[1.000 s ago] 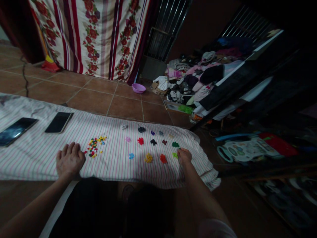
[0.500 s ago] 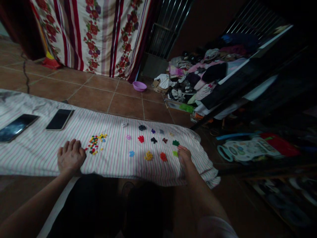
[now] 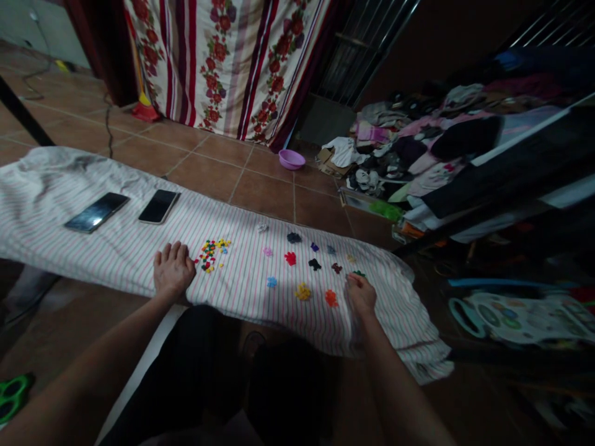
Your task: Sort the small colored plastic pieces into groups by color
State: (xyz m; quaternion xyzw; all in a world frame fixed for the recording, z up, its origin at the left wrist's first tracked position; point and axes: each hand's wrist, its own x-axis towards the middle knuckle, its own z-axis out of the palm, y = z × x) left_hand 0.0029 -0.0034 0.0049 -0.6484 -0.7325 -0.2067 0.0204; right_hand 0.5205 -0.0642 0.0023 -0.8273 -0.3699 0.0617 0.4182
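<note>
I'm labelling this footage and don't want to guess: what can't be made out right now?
- Head view: whether the right hand holds anything; its fingers hide that.
- Head view: the full dark green pile; the right hand covers part.
- Head view: the striped cloth beneath the left hand.
- Head view: exact piece shapes in the mixed-colour pile; too small.
- Head view: the whole green object; the left edge cuts it.

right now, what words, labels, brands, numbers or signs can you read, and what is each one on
None can be read.
Left phone and right phone: no legible lettering.
Mixed coloured pieces beside the left hand: too small to tell whether marked.
Pale panel at far right: any print too dark and blurred.
</note>
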